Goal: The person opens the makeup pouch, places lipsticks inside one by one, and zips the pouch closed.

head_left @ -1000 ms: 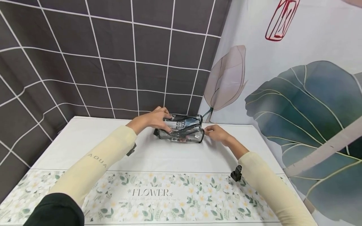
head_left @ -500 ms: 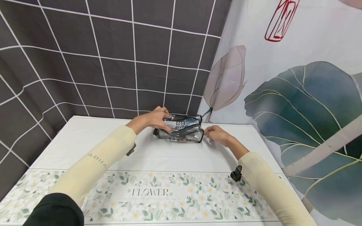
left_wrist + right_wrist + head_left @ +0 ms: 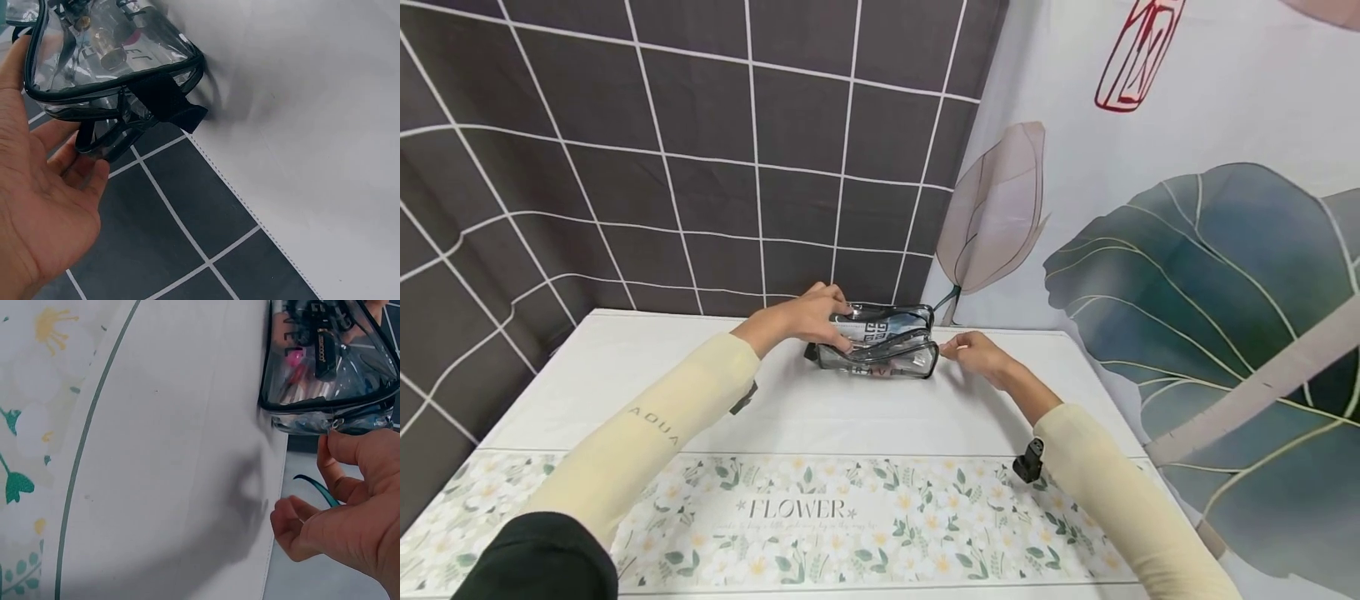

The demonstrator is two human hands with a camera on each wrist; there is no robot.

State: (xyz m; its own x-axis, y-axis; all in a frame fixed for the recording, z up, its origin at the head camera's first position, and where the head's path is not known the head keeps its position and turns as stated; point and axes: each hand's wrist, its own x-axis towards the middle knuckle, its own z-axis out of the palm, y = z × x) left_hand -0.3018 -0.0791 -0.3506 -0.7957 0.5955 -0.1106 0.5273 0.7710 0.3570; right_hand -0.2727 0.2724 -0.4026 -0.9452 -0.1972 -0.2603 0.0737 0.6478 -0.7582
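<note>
A clear plastic toiletry bag (image 3: 898, 360) with black trim lies near the back of the white table. My left hand (image 3: 808, 318) grips its left end, thumb on the near side and fingers over the far side. Through the clear wall in the left wrist view, a small bottle (image 3: 112, 56) shows among other items. At the bag's right end, the thumb and index finger of my right hand (image 3: 977, 354) pinch the zipper pull (image 3: 338, 423). A black label (image 3: 325, 353) and a pink round item (image 3: 295, 358) show at the bag in the right wrist view.
The white table (image 3: 700, 417) carries a floral strip (image 3: 820, 542) along its front. A dark cloth with white grid lines (image 3: 700, 167) hangs behind. To the right hangs a white cloth with large printed leaves (image 3: 1187, 275).
Both hands keep their places at the bag with no visible movement of the zipper. Only the head view has shifted slightly.
</note>
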